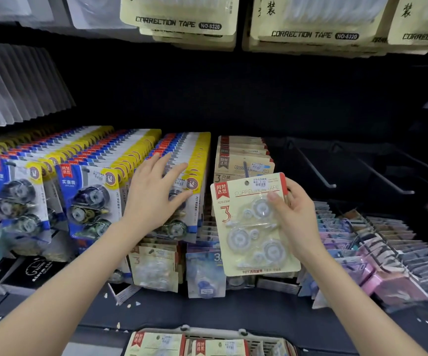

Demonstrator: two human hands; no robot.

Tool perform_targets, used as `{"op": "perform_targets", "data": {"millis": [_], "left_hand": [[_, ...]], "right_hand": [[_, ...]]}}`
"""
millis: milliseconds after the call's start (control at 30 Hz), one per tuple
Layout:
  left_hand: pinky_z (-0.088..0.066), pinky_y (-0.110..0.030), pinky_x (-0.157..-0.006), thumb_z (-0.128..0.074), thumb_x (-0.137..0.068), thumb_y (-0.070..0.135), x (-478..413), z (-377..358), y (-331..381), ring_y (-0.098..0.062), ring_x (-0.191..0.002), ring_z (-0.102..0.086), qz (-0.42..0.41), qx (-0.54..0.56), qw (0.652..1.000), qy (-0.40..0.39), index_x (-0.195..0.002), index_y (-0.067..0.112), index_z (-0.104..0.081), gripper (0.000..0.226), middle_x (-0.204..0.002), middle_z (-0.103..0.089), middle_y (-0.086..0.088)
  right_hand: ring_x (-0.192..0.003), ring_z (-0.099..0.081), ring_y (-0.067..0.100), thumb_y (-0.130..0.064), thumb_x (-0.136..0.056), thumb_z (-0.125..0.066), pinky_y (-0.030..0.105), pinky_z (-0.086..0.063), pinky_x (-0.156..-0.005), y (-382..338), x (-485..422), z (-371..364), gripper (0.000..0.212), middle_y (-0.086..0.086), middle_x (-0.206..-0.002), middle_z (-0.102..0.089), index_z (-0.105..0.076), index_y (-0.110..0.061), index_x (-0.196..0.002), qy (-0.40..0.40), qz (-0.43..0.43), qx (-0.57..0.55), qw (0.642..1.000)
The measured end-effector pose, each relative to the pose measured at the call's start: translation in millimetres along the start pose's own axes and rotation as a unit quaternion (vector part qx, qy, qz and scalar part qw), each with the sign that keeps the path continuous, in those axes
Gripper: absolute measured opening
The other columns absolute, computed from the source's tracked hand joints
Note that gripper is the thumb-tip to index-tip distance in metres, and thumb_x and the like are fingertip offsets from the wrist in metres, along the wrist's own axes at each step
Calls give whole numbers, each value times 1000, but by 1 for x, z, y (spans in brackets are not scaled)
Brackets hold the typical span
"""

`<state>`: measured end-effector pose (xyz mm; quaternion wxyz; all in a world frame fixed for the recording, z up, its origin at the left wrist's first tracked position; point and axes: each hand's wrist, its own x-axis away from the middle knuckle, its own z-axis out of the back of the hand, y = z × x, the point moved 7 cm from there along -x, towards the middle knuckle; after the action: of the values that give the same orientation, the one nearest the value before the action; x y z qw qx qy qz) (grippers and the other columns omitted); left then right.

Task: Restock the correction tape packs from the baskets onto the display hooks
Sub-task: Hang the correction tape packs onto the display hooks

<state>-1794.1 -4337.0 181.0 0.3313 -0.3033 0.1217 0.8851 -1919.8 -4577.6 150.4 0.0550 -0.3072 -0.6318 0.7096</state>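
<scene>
Right hand pinches a beige correction tape pack by its right edge, thumb across the clear bubbled blister. The card is upright, its punched hole just below the tip of the display hook. I'd say it is lined up to thread on in front of the matching beige row. Left hand lies flat, fingers spread, on the glossy blue-and-yellow packs next door, likely holding them clear. More stiff cards wait in the slotted plastic basket below.
</scene>
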Motion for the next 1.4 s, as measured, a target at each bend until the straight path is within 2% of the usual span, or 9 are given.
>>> {"op": "perform_targets", "data": {"millis": [133, 267, 500, 667, 800, 1067, 1267, 1333, 1400], "left_hand": [[-39, -60, -104, -40, -88, 61, -3, -17, -2, -46, -124, -53, -17, -38, 998, -42, -132, 16, -60, 66, -135, -57, -24], [-40, -56, -101, -44, -87, 58, -3, -18, -2, -40, -110, -61, -24, -44, 999, -11, -129, 16, -60, 61, -124, -61, -21], [-40, -54, -99, -46, -87, 59, -3, -18, -2, -38, -105, -60, -30, -44, 998, 19, -127, 17, -61, 60, -118, -63, -16], [-40, -54, -100, -46, -87, 59, -2, -20, -4, -36, -103, -61, -35, -45, 998, 25, -126, 17, -62, 59, -114, -64, -15], [-42, -54, -98, -47, -88, 57, -2, -20, -3, -37, -103, -61, -37, -51, 997, 34, -126, 17, -61, 58, -114, -63, -16], [-40, -53, -99, -47, -89, 57, -1, -22, -3, -36, -103, -61, -47, -52, 996, 58, -127, 17, -60, 57, -112, -63, -15], [-39, -52, -100, -46, -89, 58, -1, -24, -5, -35, -104, -61, -48, -56, 996, 55, -128, 18, -60, 58, -112, -63, -14], [-40, -53, -99, -46, -90, 58, 0, -24, -5, -35, -104, -61, -49, -56, 996, 56, -128, 18, -60, 57, -112, -63, -14], [-40, -53, -99, -46, -90, 57, 0, -24, -4, -35, -103, -61, -48, -56, 996, 57, -128, 18, -60, 57, -112, -63, -14]], "right_hand": [[-115, -63, 16, -13, -97, -60, 46, -50, -101, 0, 1, 7, 32, 2, -121, -68, -57, -13, -128, 27, 23, 25, 999], [-116, -61, 12, -13, -97, -60, 42, -50, -101, -4, 1, 5, 35, 0, -124, -66, -54, -14, -131, 33, 42, 51, 997], [-114, -60, 4, -15, -96, -61, 33, -51, -99, -8, -1, -7, 33, -8, -122, -64, -54, -21, -128, 27, 52, 66, 996], [-105, -68, 13, -15, -95, -62, 43, -54, -95, 2, 3, 1, 24, 0, -114, -71, -58, -32, -113, 49, 2, -3, 999], [-104, -69, 17, -17, -96, -61, 46, -53, -95, 12, -5, -1, 21, 1, -111, -73, -61, -36, -106, 39, -20, -1, 999], [-99, -69, 7, -14, -94, -64, 29, -55, -88, 46, -40, -9, 32, 0, -111, -72, -58, -16, -125, 82, -38, -16, 996], [-106, -64, 7, -17, -94, -64, 23, -52, -91, 58, -61, -14, 27, -9, -112, -68, -60, -22, -120, 113, -29, 3, 993], [-102, -63, 9, -21, -94, -65, 25, -52, -88, 59, -63, -11, 27, -9, -109, -67, -60, -22, -120, 120, -25, 34, 992], [-90, -61, 6, -25, -93, -65, 22, -49, -78, 58, -63, -9, 29, -11, -102, -65, -58, -21, -121, 122, -18, 70, 990]]}}
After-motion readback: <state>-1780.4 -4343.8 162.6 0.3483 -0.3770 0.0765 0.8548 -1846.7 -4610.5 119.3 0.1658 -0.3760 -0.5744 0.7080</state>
